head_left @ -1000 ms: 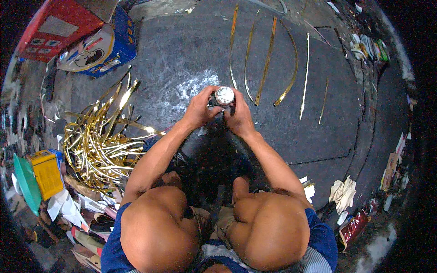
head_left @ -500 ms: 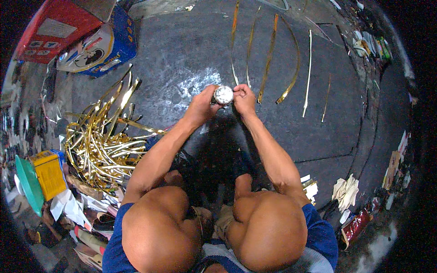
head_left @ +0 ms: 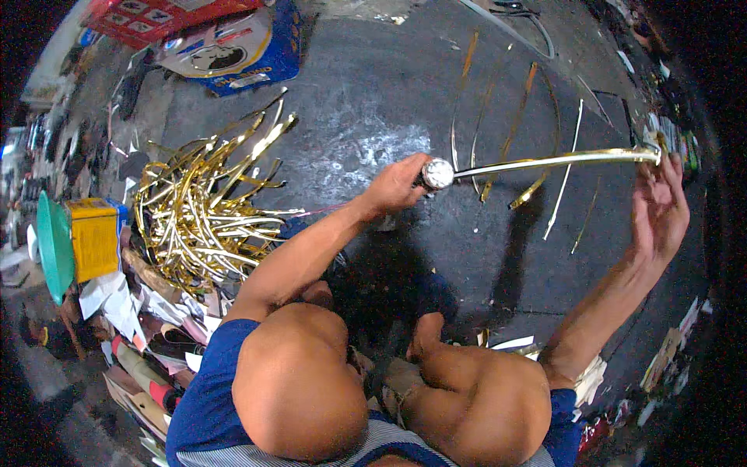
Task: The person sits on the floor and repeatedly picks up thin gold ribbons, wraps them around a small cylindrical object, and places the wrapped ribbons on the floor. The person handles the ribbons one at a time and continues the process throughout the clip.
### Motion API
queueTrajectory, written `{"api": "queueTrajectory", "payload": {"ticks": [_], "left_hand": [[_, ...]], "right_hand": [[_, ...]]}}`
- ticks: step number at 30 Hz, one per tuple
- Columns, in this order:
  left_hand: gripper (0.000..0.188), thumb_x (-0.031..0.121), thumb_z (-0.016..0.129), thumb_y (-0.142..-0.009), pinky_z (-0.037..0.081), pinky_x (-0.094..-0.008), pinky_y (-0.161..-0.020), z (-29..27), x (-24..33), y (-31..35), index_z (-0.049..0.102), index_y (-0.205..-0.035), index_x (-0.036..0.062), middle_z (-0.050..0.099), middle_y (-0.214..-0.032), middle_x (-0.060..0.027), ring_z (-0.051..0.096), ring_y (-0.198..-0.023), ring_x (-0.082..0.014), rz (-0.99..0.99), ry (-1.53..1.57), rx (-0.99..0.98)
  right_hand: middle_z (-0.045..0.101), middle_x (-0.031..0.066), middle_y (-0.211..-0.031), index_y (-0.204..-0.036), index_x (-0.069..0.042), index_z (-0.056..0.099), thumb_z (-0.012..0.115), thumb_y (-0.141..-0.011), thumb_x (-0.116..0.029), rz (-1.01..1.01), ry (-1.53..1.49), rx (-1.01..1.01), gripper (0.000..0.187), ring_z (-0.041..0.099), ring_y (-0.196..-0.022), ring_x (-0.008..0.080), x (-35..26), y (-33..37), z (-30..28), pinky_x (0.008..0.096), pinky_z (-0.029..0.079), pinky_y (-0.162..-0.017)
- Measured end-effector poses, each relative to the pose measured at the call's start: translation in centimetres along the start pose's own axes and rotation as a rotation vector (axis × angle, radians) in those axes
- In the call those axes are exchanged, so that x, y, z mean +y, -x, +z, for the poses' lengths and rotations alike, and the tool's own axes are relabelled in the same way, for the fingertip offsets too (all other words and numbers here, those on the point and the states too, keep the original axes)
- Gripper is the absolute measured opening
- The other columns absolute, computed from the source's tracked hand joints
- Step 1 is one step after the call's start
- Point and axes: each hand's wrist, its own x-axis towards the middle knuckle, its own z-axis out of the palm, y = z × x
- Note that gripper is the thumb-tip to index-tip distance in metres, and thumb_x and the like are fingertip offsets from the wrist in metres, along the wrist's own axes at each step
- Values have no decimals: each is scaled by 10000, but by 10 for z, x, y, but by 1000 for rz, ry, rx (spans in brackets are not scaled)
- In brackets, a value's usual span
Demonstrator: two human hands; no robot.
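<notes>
My left hand [head_left: 395, 185] is closed around a small round object with a shiny silver top [head_left: 437, 173]; its exact kind I cannot make out. From its right side a shiny gold strip [head_left: 556, 161] runs nearly straight out to the right. At the strip's far end my right hand [head_left: 658, 198] is raised with its fingertips closed on the strip. Under and behind this stretched strip, several separate gold strips [head_left: 515, 122] lie spread on the dark floor mat. To the left of my left forearm lies a large tangled heap of gold strips [head_left: 214, 222].
A red box [head_left: 167, 19] and a blue box [head_left: 280, 50] stand at the far left. Nearer on the left are a yellow tin [head_left: 95, 241], a green round lid-like thing [head_left: 54, 247] and paper scraps [head_left: 113, 303]. A grey cable [head_left: 513, 31] lies at the far right.
My right hand has moved far to the right, away from the round object, and the gold strip now stretches between them. The whole view has shifted, with the floor things appearing further right.
</notes>
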Motion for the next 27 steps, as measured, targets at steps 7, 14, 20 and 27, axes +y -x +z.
{"api": "queueTrajectory", "payload": {"ticks": [7,14,20,27], "left_hand": [[544,63,760,-762,514,-430,-914,-2,9,2,524,-1251,32,632,-1169,-203,617,-1101,-403,-30,-25,15],[744,154,815,-723,435,-423,-1054,-12,30,-5,459,-1369,57,538,-1358,-189,514,-1287,-377,-1,-81,-86],[478,27,631,-773,427,-455,-1026,-160,-98,76,583,-1248,-7,574,-1246,-211,552,-1157,-400,-219,-711,604],[410,67,646,-837,511,-457,-890,-169,-153,122,616,-1246,74,600,-1268,-160,619,-1081,-392,-558,-831,229]], "right_hand": [[613,127,-1018,-1134,51,574,640,-897,-2,-61,38,4,251,595,-873,212,7,-108,33,302,512,-786],[568,23,-665,-816,-82,601,635,-882,-63,-472,118,254,76,553,-579,138,-81,-223,-62,281,479,-519],[594,66,-893,-942,-11,588,658,-876,-49,-668,-171,400,103,558,-872,172,-46,-144,-145,307,510,-743],[591,84,-964,-1044,-1,599,619,-940,-218,-457,-86,1105,242,602,-880,209,66,27,-385,303,515,-751]]}}
